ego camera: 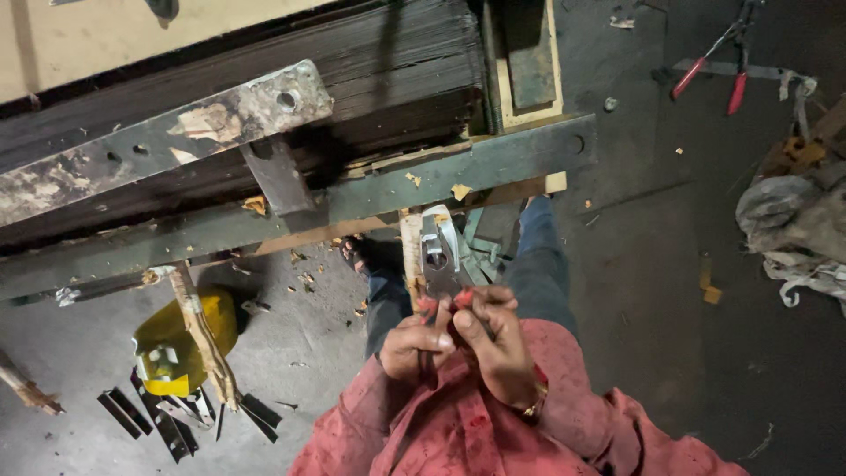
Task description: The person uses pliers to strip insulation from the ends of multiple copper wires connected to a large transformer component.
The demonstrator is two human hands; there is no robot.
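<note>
Both my hands grip one pair of red-handled pliers (pixel 438 264) just in front of my chest. My left hand (pixel 414 345) is closed around the left handle and my right hand (pixel 496 344) around the right handle. The steel jaws point away from me at a pale wooden strip (pixel 411 251) that hangs from under a grey-green steel bar (pixel 493 163). A white band (pixel 445 227) loops round the plier head. I wear a red shirt and blue jeans, and one sandalled foot (pixel 357 254) shows below the bar.
A dark stack of thin steel sheets (pixel 388 70) fills the top, crossed by a rusty bar with holes (pixel 159 141). A yellow object (pixel 181 339) and loose metal strips (pixel 167 419) lie at lower left. More red-handled pliers (pixel 718 62) and crumpled cloth (pixel 793 220) lie at right.
</note>
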